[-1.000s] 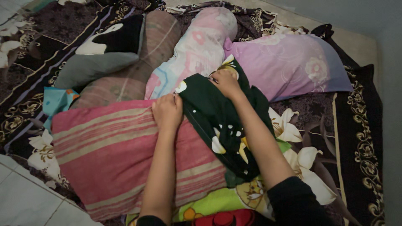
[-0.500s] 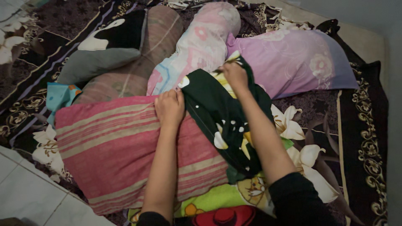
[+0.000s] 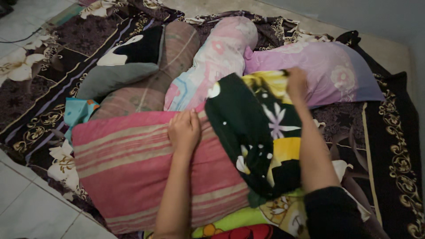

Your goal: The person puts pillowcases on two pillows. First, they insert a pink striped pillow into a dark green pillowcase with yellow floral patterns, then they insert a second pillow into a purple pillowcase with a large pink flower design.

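Observation:
A pink striped pillow lies across my lap on the bedding. My left hand rests flat on its upper edge, fingers together, beside a dark green pillowcase printed with white flowers and yellow patches. My right hand grips the far edge of that pillowcase and holds it stretched out to the right over the pillow's end. Both forearms are bare; a black sleeve covers my right upper arm.
Behind lie a pale floral bolster, a lilac pillow, a brownish striped bolster and a grey-black pillow. A dark floral bedcover spreads underneath. White floor tiles show at the left.
My right hand has pulled the pillowcase edge to the right, spreading the cloth open and showing its yellow inside. My left hand has flattened on the pillow. The view shifted slightly.

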